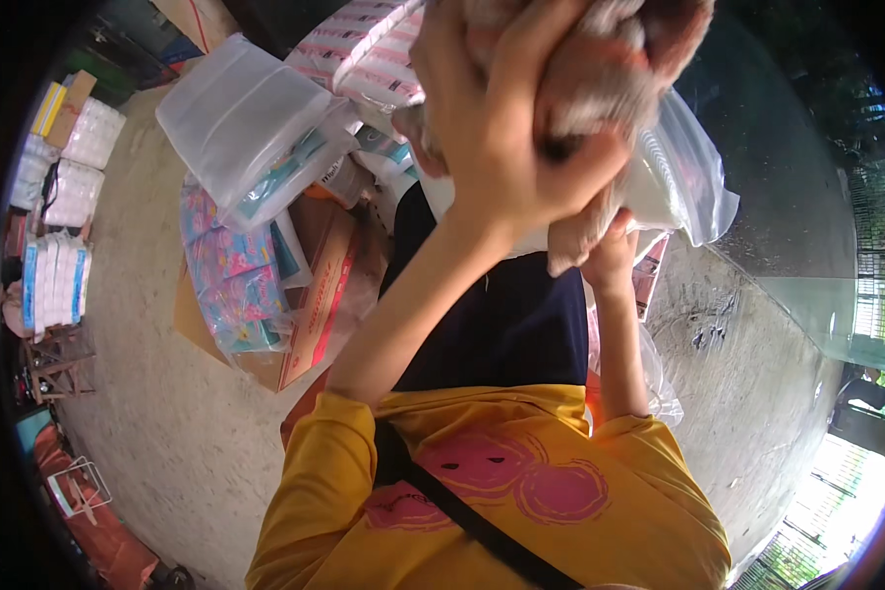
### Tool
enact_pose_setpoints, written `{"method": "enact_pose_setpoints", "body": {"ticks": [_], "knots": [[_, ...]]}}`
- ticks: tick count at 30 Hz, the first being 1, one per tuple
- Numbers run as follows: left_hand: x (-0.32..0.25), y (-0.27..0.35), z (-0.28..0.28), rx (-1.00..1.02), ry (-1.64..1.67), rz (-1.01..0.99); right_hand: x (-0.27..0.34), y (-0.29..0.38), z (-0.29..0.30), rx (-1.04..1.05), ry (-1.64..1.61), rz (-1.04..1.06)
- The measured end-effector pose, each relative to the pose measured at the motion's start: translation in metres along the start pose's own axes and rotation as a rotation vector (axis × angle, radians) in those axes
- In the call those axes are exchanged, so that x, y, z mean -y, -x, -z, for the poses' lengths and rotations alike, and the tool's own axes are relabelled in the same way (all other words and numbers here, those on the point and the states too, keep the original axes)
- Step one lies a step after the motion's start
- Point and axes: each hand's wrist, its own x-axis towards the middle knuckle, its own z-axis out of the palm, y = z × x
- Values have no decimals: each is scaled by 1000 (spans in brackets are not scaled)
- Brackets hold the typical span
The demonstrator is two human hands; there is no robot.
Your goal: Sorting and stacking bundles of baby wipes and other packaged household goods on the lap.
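Note:
My left hand (490, 158) is raised close to the camera, its fingers spread and curled around a furry brown-and-white thing (597, 88), which may be a small animal or a plush toy. A paw-like end hangs beneath it. My right hand (611, 254) is lower, beside that end and a white pack in clear plastic (667, 177); its grip is partly hidden. To the left are a clear plastic bag (240, 122) and pink-and-blue packets in plastic wrap (240, 276).
An open cardboard box (317, 295) stands at my left, with a large pink-and-white wrapped bundle (369, 48) ahead. Stacked white packs (74, 192) line the far left. A glass panel (796, 302) stands at the right, above the concrete floor (147, 413).

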Motion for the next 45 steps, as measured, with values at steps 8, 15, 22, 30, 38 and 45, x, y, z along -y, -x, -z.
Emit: {"method": "enact_pose_setpoints", "body": {"ticks": [8,15,22,30,38,45], "knots": [[139,108,36,440,-487,-14,-15,-9,8,-22,-223,17],[26,47,-5,304,-55,187,-4,-22,8,-128,-366,35],[46,38,-39,223,-140,198,-2,-23,7,-100,-362,-47],[68,127,27,323,-363,536,-4,-21,12,-195,-315,-12],[-15,56,-40,11,-49,-130,-57,-5,51,-171,5,-161],[75,91,-4,222,-212,342,4,-21,5,-148,-309,-60]]}}
